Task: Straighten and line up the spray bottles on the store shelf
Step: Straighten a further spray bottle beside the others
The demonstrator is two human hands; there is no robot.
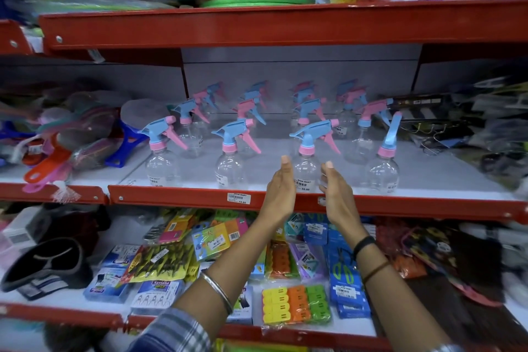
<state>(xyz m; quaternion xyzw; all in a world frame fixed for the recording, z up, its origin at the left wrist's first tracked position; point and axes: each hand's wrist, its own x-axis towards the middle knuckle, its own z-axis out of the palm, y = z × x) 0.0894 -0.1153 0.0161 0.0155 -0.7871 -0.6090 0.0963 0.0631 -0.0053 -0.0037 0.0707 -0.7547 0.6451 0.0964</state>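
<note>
Red steel shelving fills the head view; the middle shelf (285, 200) carries clear spray bottles with blue and pink trigger heads in rows front to back, about four across; the third front bottle (307, 163), counted from the left end of that shelf, is the landmark. Its long axis stands upright; its trigger points right, matching the two front bottles left of it; the fourth front bottle (383, 168), right of the landmark, has its head turned to a different heading. The left hand (281, 183) is open, palm inward, just left of the landmark; the right hand (333, 186) is open, palm inward, just right of it; contact cannot be confirmed. Both hands stand about equally near; the landmark lies directly between them, slightly behind the fingertips. Judgement: closing both palms inward would seat and square this bottle.
</note>
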